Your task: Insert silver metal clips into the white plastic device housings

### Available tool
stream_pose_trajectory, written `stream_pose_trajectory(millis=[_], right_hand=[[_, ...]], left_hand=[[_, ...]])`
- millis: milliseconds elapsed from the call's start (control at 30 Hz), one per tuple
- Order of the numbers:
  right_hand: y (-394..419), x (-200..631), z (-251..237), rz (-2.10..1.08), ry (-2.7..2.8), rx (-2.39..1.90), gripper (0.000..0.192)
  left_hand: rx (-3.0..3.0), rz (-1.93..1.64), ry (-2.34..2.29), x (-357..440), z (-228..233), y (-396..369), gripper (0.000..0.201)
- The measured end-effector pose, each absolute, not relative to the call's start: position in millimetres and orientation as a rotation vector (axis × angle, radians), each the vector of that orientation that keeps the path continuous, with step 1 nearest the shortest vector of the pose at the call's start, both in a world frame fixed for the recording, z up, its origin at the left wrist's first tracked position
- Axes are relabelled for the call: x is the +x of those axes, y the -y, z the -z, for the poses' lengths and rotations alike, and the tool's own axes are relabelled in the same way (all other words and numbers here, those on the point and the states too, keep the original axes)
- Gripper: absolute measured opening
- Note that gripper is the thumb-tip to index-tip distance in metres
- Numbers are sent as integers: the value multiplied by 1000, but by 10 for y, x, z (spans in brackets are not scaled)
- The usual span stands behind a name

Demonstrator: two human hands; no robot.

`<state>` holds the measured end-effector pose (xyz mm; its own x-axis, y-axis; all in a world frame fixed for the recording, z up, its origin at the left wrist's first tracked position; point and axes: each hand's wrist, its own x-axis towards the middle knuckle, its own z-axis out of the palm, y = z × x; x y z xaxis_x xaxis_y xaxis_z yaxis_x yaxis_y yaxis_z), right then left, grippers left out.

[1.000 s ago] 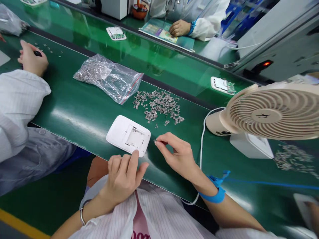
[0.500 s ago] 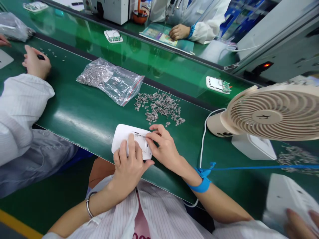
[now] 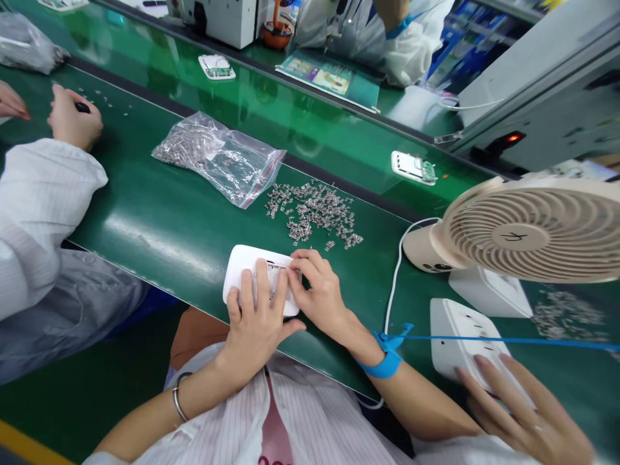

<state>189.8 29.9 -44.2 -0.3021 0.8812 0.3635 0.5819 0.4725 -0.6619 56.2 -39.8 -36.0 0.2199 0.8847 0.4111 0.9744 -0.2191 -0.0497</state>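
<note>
- Clock centred on the white case; 12 points away from the wearer.
- Left hand: spread, at 6 o'clock, fingers laid across the case, thumb off to the side. Forefinger now reaches to the right hand's fingertips; in the first frame the hand only met the case's near edge.
- Right hand: at 3 o'clock, thumb and forefinger bent in at the recess. One second ago it pinched a small piece beside the case; now it is at the case. Cannot tell whether anything is between the fingertips.
- White case: flat on the green bench, under the left hand and just left of the right; its 9 to 11 o'clock corner shows bare.
- Neighbour's hand: between 3 and 4 o'clock, blurred, over a white box. Half a second ago that box was blurred and lower in view; now it sits nearer the fan.
- Metal clips: loose heap at 1 o'clock, near the right hand, little changed.
- Fan: about 3 o'clock, well apart from the hands, white cable trailing on its near side.
- Plastic bag: 11 o'clock, part filled with metal pieces.
- Booklet: between 12 and 1, far side. The hand that rested on it earlier has lifted off.
</note>
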Motion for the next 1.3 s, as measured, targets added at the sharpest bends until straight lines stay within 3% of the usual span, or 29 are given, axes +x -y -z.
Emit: stream_pose_trajectory(millis=[333, 667, 933, 1100, 1300], right_hand=[[-95, 1952, 402, -651, 1934, -1195, 29], [-65, 1938, 426, -515, 2052, -1177, 42], [-77, 1898, 393, -363, 2140, -1134, 32], [-161, 1878, 334, -509, 2024, -1204, 17], [-301, 1794, 355, -556, 1876, -1386, 23]], left_hand=[[-2044, 477, 1741, 598, 380, 342, 77], [-2005, 533, 1777, 637, 377, 335, 69], [-2015, 419, 1763, 643, 314, 317, 68], [-2018, 455, 1761, 657, 345, 336, 73], [-2062, 447, 1720, 621, 398, 351, 75]])
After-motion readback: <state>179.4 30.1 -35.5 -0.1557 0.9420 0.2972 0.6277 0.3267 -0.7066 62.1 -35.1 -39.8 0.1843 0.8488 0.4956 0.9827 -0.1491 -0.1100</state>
